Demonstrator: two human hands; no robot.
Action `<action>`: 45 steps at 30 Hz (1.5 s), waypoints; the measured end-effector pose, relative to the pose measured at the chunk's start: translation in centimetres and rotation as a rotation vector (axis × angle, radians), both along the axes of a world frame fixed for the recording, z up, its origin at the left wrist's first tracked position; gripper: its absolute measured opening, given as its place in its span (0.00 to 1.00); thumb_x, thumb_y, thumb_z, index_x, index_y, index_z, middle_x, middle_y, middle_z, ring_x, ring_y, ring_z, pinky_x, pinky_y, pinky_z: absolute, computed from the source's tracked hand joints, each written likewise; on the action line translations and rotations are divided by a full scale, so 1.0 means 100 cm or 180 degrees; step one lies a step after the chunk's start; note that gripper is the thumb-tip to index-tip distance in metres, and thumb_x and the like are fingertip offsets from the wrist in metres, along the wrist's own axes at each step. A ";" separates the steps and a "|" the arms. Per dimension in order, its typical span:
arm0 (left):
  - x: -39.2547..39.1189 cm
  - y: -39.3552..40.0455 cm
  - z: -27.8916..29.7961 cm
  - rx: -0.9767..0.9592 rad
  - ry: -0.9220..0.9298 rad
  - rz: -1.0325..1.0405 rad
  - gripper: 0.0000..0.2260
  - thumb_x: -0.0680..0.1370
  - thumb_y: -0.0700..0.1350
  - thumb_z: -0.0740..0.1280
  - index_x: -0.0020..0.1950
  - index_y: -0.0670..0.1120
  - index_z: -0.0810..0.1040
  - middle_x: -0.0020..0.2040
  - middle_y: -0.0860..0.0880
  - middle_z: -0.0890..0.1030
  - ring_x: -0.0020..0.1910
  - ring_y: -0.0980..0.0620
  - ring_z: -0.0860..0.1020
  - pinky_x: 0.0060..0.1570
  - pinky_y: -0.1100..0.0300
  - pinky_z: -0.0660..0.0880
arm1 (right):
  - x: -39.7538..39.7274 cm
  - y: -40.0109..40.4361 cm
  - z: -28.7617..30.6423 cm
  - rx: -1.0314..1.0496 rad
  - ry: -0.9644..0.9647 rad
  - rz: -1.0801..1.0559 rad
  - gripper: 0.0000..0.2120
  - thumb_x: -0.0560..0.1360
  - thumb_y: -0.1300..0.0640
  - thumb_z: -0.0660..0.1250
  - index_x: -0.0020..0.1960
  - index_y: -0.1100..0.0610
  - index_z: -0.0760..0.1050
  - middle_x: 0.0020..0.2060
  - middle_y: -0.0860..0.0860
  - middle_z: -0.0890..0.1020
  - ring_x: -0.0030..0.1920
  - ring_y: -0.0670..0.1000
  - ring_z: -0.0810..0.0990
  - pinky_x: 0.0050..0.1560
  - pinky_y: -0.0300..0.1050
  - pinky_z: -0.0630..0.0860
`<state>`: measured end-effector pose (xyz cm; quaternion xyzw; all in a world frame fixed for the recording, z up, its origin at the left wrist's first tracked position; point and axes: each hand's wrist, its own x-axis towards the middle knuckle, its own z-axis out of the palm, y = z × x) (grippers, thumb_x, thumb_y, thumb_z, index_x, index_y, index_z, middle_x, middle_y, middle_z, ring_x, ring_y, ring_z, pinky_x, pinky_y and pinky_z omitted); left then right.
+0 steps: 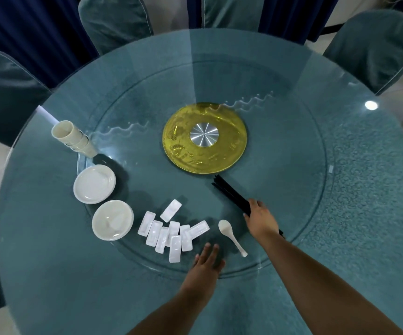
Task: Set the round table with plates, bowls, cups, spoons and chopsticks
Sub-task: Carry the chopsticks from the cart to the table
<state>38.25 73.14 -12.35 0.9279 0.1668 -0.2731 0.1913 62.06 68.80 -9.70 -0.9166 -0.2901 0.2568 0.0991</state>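
Right hand (259, 220) curled around a bundle of black chopsticks (231, 195) on the glass turntable (292, 165); left hand (207, 262) flat, fingers straight, holding nothing. Between them a white spoon (230, 234). Leftward on the table (364, 201): scattered white rests (169, 232), bowl (112, 220), plate (94, 184), stacked cups (73, 138).
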 end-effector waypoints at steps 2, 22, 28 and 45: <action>0.000 0.000 -0.002 0.0022 0.0038 -0.0021 0.29 0.81 0.38 0.55 0.81 0.51 0.52 0.80 0.45 0.35 0.78 0.40 0.34 0.75 0.43 0.43 | -0.001 -0.004 -0.003 0.0022 -0.0164 0.0033 0.22 0.79 0.51 0.64 0.70 0.54 0.64 0.64 0.55 0.71 0.64 0.56 0.70 0.56 0.51 0.75; 0.032 -0.025 0.009 0.0023 0.0026 0.0091 0.33 0.78 0.34 0.57 0.81 0.50 0.50 0.80 0.45 0.35 0.78 0.40 0.34 0.76 0.43 0.49 | -0.001 -0.055 0.018 -0.0305 -0.0838 0.0211 0.29 0.78 0.40 0.60 0.75 0.50 0.60 0.71 0.51 0.66 0.71 0.53 0.63 0.69 0.50 0.63; 0.064 -0.029 0.045 -0.0498 0.0117 0.0107 0.31 0.78 0.33 0.60 0.79 0.49 0.57 0.81 0.45 0.39 0.80 0.44 0.41 0.75 0.43 0.59 | -0.025 -0.088 0.033 -0.0327 -0.0723 0.0085 0.25 0.79 0.42 0.59 0.74 0.49 0.63 0.71 0.48 0.65 0.71 0.52 0.63 0.70 0.50 0.64; -0.067 -0.027 0.044 -0.0458 -0.0183 0.0768 0.23 0.82 0.40 0.56 0.77 0.46 0.64 0.81 0.47 0.51 0.79 0.47 0.54 0.76 0.52 0.58 | -0.167 -0.090 0.037 -0.0212 -0.0557 0.0720 0.18 0.81 0.46 0.54 0.70 0.46 0.67 0.67 0.43 0.70 0.67 0.48 0.67 0.67 0.43 0.62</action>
